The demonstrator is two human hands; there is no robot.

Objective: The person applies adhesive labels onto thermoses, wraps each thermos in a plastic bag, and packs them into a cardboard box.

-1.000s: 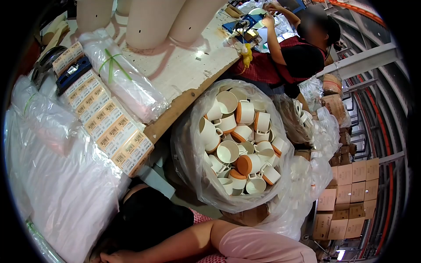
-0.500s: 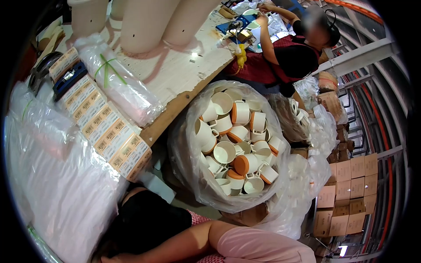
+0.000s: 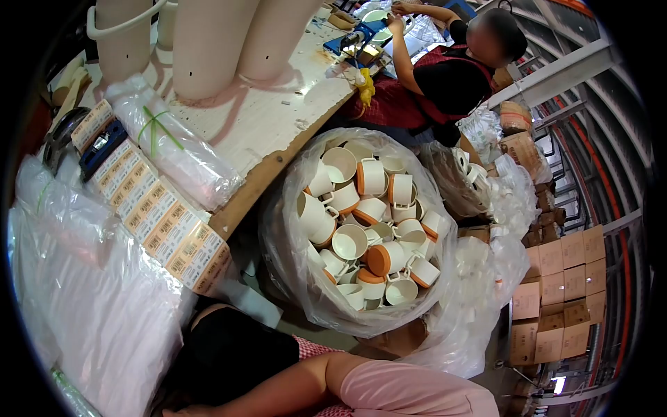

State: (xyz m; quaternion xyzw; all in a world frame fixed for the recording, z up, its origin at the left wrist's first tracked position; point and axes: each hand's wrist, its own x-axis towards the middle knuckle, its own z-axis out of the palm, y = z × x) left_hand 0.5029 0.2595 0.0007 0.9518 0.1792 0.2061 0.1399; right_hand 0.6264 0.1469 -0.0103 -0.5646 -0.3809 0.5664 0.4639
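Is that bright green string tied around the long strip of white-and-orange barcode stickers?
No, the bright green string lies across the long, clear plastic bundle next to the strip of stickers.

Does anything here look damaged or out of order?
The table looks damaged: its ragged edge seems chipped, with white giving way to brown. Nearby, mugs lie jumbled in a plastic bag, some on their sides, which seems untidy.

Mugs (image 3: 389, 258) in the bag (image 3: 286, 278) — itself between labels (image 3: 149, 208) and cartons (image 3: 550, 286).
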